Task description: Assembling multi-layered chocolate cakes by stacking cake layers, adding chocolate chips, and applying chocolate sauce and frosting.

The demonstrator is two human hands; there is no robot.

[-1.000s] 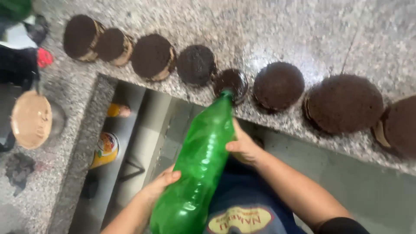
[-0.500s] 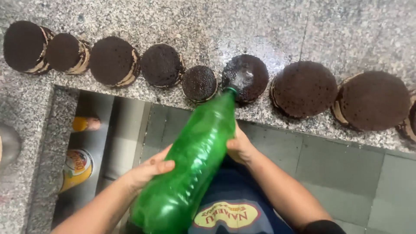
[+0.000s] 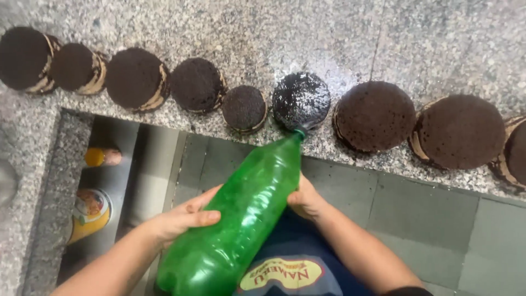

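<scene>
A large green plastic bottle (image 3: pixel 241 214) is tilted forward, its open neck at the near edge of a dark round chocolate cake (image 3: pixel 301 100) whose top looks wet and speckled. My left hand (image 3: pixel 181 219) grips the bottle's lower body from the left. On the right side, my right hand (image 3: pixel 304 199) clasps the bottle nearer its shoulder. The cake sits in a row of several dark layered cakes along a grey granite counter (image 3: pixel 230 27).
Neighbouring cakes stand at left (image 3: pixel 244 108) and right (image 3: pixel 375 116) of the wet one. Below the counter edge lie grey floor tiles (image 3: pixel 427 219) and, at left, a shelf with an orange-capped container (image 3: pixel 101 157) and a yellow-labelled tub (image 3: pixel 90 211).
The bottle's neck has shifted right along the row and now points at the sixth cake from the left, whose top has turned wet and glistening. The view has slid left relative to the cakes.
</scene>
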